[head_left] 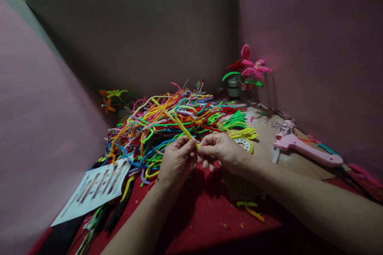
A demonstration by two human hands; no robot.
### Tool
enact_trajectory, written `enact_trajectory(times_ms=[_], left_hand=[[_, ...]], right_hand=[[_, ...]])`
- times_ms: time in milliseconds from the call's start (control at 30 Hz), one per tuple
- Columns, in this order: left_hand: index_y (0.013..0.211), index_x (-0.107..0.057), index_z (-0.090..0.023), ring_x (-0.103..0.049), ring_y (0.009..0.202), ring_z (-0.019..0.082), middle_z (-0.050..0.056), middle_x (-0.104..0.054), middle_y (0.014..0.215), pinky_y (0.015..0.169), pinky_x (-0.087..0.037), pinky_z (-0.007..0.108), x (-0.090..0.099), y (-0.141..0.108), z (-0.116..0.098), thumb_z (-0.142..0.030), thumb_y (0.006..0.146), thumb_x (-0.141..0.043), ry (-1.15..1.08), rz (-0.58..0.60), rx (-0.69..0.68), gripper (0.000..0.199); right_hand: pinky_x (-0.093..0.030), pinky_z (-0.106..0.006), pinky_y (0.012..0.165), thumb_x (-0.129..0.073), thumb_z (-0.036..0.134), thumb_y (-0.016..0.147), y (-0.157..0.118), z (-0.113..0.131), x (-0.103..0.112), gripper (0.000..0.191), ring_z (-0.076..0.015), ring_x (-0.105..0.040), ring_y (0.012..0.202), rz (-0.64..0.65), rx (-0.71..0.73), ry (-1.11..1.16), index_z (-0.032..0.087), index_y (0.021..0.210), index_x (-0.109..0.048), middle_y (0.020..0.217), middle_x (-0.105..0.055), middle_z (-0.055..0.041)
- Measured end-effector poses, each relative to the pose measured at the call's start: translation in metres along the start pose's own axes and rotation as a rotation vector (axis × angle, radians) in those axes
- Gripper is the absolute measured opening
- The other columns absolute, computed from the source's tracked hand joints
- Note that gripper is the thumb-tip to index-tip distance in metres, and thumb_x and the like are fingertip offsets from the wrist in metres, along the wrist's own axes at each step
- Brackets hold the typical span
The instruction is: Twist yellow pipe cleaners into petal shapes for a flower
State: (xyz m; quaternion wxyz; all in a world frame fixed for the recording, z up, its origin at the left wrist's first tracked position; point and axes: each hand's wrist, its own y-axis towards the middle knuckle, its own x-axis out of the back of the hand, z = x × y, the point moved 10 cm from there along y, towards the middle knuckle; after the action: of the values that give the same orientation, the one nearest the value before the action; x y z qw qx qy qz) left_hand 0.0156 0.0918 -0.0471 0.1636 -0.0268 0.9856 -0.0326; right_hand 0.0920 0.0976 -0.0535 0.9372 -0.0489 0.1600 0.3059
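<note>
My left hand pinches a yellow pipe cleaner near its lower end. Two yellow strands rise from that grip, pointing up and to the left. Fingers of my right hand are pressed together at the same lower end, close against the left fingertips. Just behind both hands spreads a big tangled heap of many-coloured pipe cleaners. To the right of my right hand lies a roll of tape with a yellow rim, partly hidden by the hand.
A pink glue gun rests on brown cardboard at right. Pink flowers stand at the back, orange and yellow ones at back left. A printed sheet and black-yellow handled pliers lie left on red cloth.
</note>
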Motion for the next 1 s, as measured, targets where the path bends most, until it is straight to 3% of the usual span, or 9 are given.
enact_trajectory(times_ms=[167, 367, 533, 700, 833, 1000], left_hand=[[0.070, -0.055, -0.012, -0.040, 0.039, 0.001, -0.006, -0.050, 0.054, 0.037, -0.032, 0.012, 0.004, -0.002, 0.002, -0.018, 0.054, -0.077, -0.146, -0.114, -0.024, 0.027], [0.069, -0.054, -0.014, -0.049, 0.043, 0.005, -0.005, -0.051, 0.052, 0.043, -0.041, 0.016, 0.004, 0.001, -0.002, -0.019, 0.056, -0.075, -0.117, -0.100, -0.053, 0.026], [0.071, -0.055, -0.013, -0.054, 0.049, 0.009, -0.002, -0.055, 0.057, 0.046, -0.044, 0.018, 0.005, 0.001, -0.007, -0.019, 0.059, -0.073, -0.056, -0.094, -0.056, 0.023], [0.073, -0.054, -0.014, -0.052, 0.046, 0.007, -0.003, -0.054, 0.055, 0.046, -0.043, 0.018, 0.004, -0.001, -0.002, -0.021, 0.061, -0.072, -0.024, -0.063, -0.013, 0.023], [0.074, -0.056, -0.013, -0.053, 0.049, 0.009, 0.000, -0.057, 0.061, 0.049, -0.043, 0.021, -0.003, 0.000, 0.007, -0.024, 0.066, -0.069, 0.084, 0.080, 0.046, 0.019], [0.069, -0.059, -0.013, -0.045, 0.047, 0.005, -0.002, -0.054, 0.058, 0.047, -0.035, 0.017, 0.004, 0.000, -0.001, -0.027, 0.067, -0.067, 0.207, 0.012, -0.093, 0.017]], right_hand=[[-0.036, -0.014, 0.027, -0.058, 0.034, 0.073, 0.002, -0.015, -0.013, 0.025, -0.0076, -0.051, 0.033, 0.121, -0.058, 0.113, 0.011, 0.064, -0.053, 0.048, -0.060, -0.0011], [-0.042, -0.017, 0.032, -0.055, 0.035, 0.077, 0.003, -0.016, -0.018, 0.025, -0.0112, -0.057, 0.039, 0.208, -0.076, 0.240, 0.011, 0.073, -0.055, 0.055, -0.063, -0.0048], [-0.045, -0.019, 0.037, -0.054, 0.028, 0.078, 0.004, -0.011, -0.008, 0.021, -0.0095, -0.057, 0.043, 0.157, -0.065, 0.199, 0.008, 0.072, -0.059, 0.066, -0.065, -0.0079], [-0.043, -0.017, 0.038, -0.061, 0.025, 0.071, 0.004, -0.012, -0.003, 0.017, -0.0081, -0.055, 0.043, 0.128, -0.057, 0.158, 0.009, 0.066, -0.057, 0.059, -0.062, -0.0038], [-0.042, -0.017, 0.036, -0.059, 0.024, 0.072, 0.004, -0.010, 0.002, 0.018, -0.0071, -0.052, 0.039, 0.050, -0.035, 0.092, 0.010, 0.062, -0.055, 0.055, -0.060, -0.0026], [-0.035, -0.014, 0.028, -0.050, 0.026, 0.079, 0.002, -0.013, 0.002, 0.024, -0.0062, -0.048, 0.032, -0.031, -0.095, -0.011, 0.012, 0.059, -0.051, 0.046, -0.055, 0.0008]])
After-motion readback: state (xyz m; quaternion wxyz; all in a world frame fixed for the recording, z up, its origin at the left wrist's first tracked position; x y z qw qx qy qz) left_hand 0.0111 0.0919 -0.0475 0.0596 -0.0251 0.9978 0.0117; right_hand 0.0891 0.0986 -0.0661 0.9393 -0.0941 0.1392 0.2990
